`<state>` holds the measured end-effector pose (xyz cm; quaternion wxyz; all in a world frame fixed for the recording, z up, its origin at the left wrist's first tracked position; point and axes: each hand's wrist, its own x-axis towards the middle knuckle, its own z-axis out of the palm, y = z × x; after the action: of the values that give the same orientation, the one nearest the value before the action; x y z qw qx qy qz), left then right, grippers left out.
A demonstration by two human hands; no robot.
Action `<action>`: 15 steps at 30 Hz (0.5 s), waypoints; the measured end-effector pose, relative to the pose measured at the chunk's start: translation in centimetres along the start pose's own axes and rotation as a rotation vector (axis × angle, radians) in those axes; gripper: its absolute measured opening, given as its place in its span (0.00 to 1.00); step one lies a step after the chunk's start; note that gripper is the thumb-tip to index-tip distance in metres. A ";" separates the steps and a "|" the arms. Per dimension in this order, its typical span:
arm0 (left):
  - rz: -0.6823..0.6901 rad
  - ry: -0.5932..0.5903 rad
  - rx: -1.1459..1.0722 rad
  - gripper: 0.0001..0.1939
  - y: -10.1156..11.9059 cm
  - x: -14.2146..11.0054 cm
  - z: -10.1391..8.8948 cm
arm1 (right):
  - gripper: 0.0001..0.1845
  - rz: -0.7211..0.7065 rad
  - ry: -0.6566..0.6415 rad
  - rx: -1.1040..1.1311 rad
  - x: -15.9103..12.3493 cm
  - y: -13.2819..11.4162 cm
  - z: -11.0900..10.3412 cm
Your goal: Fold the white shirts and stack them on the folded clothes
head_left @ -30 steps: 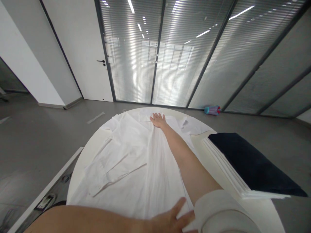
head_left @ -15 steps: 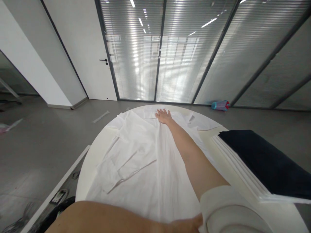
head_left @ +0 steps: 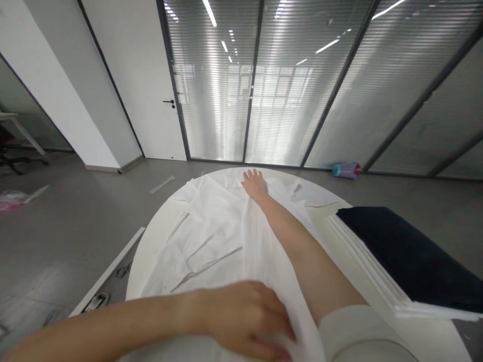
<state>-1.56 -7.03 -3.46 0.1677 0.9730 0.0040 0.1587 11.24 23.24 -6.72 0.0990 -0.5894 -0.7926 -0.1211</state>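
One left hand (head_left: 245, 319), one right hand (head_left: 254, 184), one white cotton shirt (head_left: 204, 241)
One round white table (head_left: 153, 256), one folded navy cloth (head_left: 400, 251), one white folded stack (head_left: 362, 266), apparently one blue-and-pink plastic bottle (head_left: 346, 170)

Bare strip along the left edge of the round tabletop (head_left: 154, 256) leaves room for a hand. The white shirt (head_left: 211, 241) lies flat, nothing standing on it. Dark-topped folded stack (head_left: 400, 256) blocks the right edge, beside the right forearm (head_left: 298, 241).

No legible text, label, brand, number or sign appears; the markings on the bottle (head_left: 346, 170) are too small to read.
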 end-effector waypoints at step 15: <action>-1.629 0.436 -0.093 0.13 -15.8 -15.3 -11.2 | 0.15 -1.039 -0.344 0.246 -21.7 -17.5 -16.1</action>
<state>-18.84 10.60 -3.38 0.2653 0.6058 0.7299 0.1726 0.94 -6.28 0.78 -0.0364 -0.1169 -0.9918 0.0372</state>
